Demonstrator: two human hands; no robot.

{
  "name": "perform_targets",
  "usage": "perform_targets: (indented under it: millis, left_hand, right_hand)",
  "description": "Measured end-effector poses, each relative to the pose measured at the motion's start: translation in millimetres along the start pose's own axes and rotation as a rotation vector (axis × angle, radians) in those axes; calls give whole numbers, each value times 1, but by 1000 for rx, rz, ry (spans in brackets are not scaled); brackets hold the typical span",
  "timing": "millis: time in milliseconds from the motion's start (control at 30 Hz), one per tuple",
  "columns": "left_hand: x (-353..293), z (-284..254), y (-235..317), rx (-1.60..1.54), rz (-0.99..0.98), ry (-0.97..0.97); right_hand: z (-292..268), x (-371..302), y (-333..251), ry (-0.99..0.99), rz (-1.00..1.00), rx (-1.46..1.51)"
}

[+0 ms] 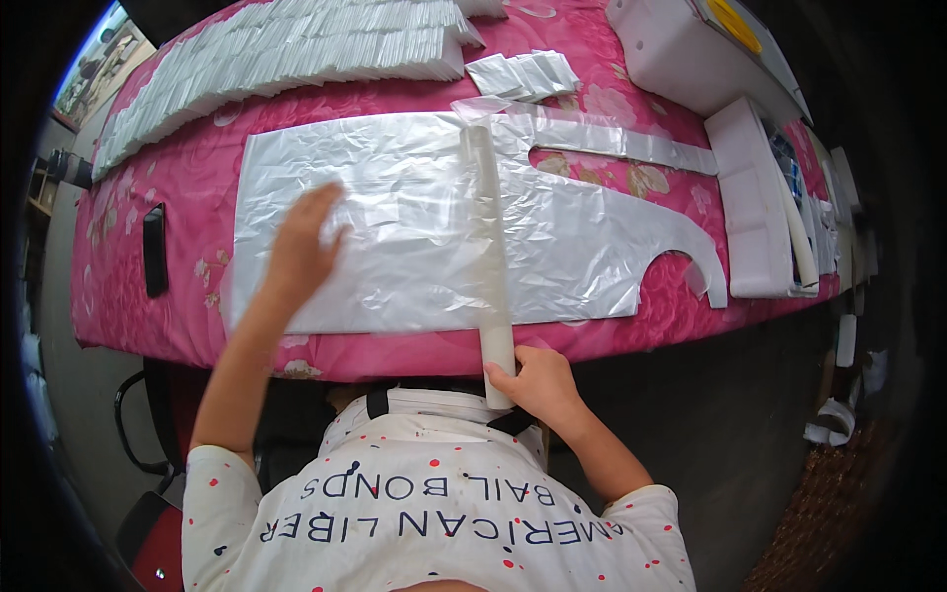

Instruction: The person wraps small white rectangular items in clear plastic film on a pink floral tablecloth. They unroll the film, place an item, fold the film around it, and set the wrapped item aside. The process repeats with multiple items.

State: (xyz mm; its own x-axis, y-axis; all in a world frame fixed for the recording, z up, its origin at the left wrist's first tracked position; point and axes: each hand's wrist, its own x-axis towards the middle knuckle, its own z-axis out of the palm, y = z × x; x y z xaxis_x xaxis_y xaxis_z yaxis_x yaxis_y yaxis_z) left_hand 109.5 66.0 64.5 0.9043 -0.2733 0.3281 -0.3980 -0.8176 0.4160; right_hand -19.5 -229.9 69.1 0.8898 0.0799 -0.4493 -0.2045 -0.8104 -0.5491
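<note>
A thin, shiny white plastic apron (582,232) lies spread flat across the table, its strap loops and curved cutouts toward the right. Across its middle runs a long pale tube (488,266), under a film of plastic for part of its length. My right hand (538,383) grips the tube's near end, which sticks out past the table's front edge. Over the left part of the apron is my left hand (306,242), slightly blurred, fingers apart and holding nothing. Whether it touches the plastic I cannot tell.
Long rows of folded white plastic packets (286,59) fill the back left, with a small pile (523,74) beside them. A black phone (155,250) rests at left on the pink floral tablecloth (109,286). White foam boxes (745,212) stand at the right.
</note>
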Motion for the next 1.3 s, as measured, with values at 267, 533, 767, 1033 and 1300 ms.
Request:
perform_targets:
  millis: [267, 533, 767, 1033, 1300]
  left_hand:
    - [-1, 110, 103, -264, 157, -164]
    - [-2, 130, 98, 10, 229, -249]
    - [1, 129, 102, 38, 239, -246]
    - [-1, 130, 100, 46, 230, -264]
    - [-1, 128, 100, 59, 224, -263]
  right_hand:
    - [-3, -4, 12, 22, 50, -41]
    - [-22, 8, 23, -98, 50, 16]
    - [-58, 120, -9, 330, -129, 26]
    - [-68, 246, -30, 496, -126, 139]
    - [-101, 291, -7, -50, -183, 1696]
